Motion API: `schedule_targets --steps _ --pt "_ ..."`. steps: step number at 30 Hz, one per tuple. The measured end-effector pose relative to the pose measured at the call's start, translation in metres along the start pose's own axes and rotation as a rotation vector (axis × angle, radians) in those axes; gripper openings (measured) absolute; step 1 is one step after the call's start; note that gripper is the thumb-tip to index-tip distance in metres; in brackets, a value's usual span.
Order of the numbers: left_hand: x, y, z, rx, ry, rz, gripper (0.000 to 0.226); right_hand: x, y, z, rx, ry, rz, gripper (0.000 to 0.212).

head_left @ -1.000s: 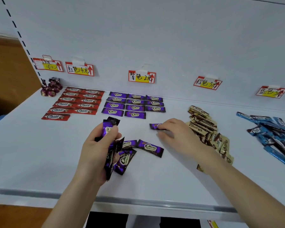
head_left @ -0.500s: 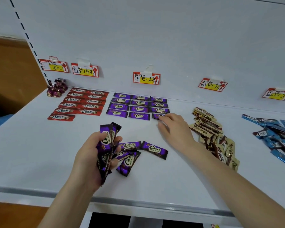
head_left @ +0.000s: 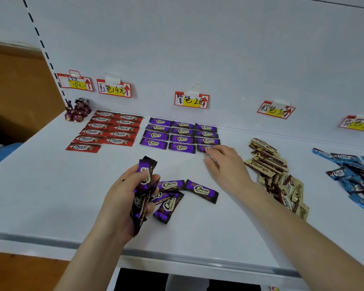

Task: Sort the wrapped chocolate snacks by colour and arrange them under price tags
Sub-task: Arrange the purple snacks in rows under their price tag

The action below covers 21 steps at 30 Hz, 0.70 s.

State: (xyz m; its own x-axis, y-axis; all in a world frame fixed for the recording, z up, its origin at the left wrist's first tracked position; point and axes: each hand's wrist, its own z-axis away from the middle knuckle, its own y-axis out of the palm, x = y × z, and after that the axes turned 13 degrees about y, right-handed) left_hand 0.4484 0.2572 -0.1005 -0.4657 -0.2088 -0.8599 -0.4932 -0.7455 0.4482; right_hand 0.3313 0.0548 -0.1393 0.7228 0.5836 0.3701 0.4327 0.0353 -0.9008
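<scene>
My left hand (head_left: 122,198) grips a bundle of purple snacks (head_left: 144,177) upright above the white shelf. A few loose purple snacks (head_left: 200,190) lie just right of it. Under the purple price tag (head_left: 191,100), purple snacks lie in a neat grid (head_left: 182,134). My right hand (head_left: 227,166) reaches to the grid's front right corner, its outstretched fingertips resting on a purple snack (head_left: 201,147) that lies flat there, partly hidden by the fingers. The thumb is apart from the snack.
Red snacks (head_left: 109,131) lie in rows under the red tag (head_left: 114,89), with foil candies (head_left: 78,110) at far left. A gold pile (head_left: 269,162) sits under the brown tag (head_left: 275,109), a blue pile (head_left: 353,171) under the blue tag (head_left: 356,123). The shelf's front edge (head_left: 177,257) is near.
My right hand carried one purple snack from mid-shelf back to the grid's front right corner and laid it down. The left hand kept its bundle, barely moving.
</scene>
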Motion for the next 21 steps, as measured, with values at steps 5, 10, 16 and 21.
schedule_targets --steps 5,10,16,21 --pt "-0.002 -0.003 0.001 0.019 0.023 -0.042 0.016 0.001 0.0 0.001 -0.017 -0.008 -0.019 0.031" --pt "-0.005 -0.005 0.005 0.029 0.108 -0.113 0.011 0.002 -0.003 0.002 -0.022 -0.019 0.0 0.033" --pt "-0.008 -0.003 0.018 0.048 0.275 -0.139 0.007 0.034 -0.031 0.015 0.004 0.031 -0.428 0.018" --pt "-0.006 -0.003 0.022 0.074 0.339 -0.156 0.007 0.089 -0.054 0.047 0.467 -0.015 -0.816 0.004"
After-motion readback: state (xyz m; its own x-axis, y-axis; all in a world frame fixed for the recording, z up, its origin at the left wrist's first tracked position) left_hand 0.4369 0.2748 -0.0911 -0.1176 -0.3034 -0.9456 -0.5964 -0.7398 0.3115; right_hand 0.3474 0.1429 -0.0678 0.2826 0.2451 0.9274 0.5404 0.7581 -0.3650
